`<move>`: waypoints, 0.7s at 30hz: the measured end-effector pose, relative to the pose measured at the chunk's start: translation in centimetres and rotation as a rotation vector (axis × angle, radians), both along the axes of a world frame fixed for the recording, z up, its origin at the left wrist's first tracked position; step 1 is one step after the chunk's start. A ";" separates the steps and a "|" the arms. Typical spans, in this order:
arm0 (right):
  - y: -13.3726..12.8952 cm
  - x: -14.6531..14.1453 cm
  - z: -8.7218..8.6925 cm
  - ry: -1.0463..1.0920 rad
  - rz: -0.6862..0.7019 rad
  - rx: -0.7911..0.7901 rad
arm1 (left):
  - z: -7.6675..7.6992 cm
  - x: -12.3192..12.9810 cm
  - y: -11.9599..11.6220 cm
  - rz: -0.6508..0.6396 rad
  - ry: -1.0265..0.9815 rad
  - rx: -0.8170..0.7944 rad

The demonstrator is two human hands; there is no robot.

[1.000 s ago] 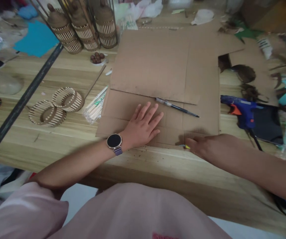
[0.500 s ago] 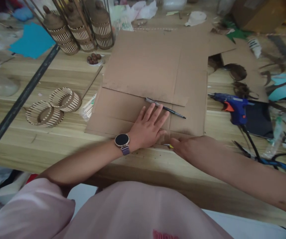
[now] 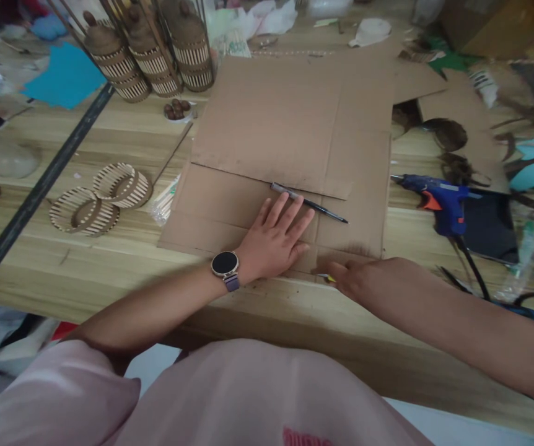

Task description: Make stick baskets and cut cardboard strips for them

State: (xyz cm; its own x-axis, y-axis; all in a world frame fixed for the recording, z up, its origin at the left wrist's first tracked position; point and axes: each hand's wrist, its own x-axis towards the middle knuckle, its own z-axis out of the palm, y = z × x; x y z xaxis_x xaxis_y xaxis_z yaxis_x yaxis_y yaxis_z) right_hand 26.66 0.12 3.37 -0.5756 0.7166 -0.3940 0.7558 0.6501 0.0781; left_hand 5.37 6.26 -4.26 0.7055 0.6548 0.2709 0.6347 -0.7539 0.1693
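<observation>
My left hand [image 3: 274,241] lies flat with spread fingers on a large sheet of cardboard [image 3: 267,118], its fingertips touching a black pen [image 3: 318,207]. My right hand [image 3: 357,279] is closed around a small yellow cutter [image 3: 326,277] at the cardboard's near edge. Only the blade and a bit of yellow show; the fist hides the rest. A second cardboard layer with a straight edge lies just beyond the pen.
A blue glue gun [image 3: 438,198] rests on a dark tablet [image 3: 492,226] at the right. Two striped rings [image 3: 85,214] lie left of the cardboard. Striped lantern-like towers [image 3: 192,56] stand behind, near a dark metal strip [image 3: 39,192].
My right hand has moved slightly to the right along the near edge with the cutter. My left hand has stayed nearly in place on the cardboard.
</observation>
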 end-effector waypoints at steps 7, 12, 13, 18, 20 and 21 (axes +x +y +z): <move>-0.7 1.5 -0.3 -0.009 0.012 0.037 | 0.1 0.0 0.0 -0.007 -0.003 -0.005; -1.0 2.2 -0.4 -0.047 0.047 0.068 | 0.1 0.0 0.1 -0.013 0.003 -0.015; -1.1 2.2 -0.4 -0.049 0.039 0.070 | 0.1 0.0 0.1 -0.015 0.000 -0.016; -1.3 2.6 0.1 -0.032 0.006 0.073 | 0.0 -0.1 0.1 -0.022 -0.035 0.008; -1.4 2.9 0.0 -0.036 0.006 0.070 | 0.0 -0.1 0.1 -0.021 -0.032 0.015; -1.4 3.1 -0.1 -0.040 -0.002 0.069 | 0.0 -0.1 0.1 -0.021 -0.026 0.014</move>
State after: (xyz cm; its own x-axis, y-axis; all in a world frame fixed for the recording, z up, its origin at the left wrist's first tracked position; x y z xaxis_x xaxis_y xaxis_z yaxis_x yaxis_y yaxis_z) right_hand 29.75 -1.33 3.25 -0.5589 0.7439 -0.3664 0.7525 0.6407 0.1528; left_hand 5.29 6.34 -4.27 0.7114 0.6363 0.2983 0.6145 -0.7692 0.1751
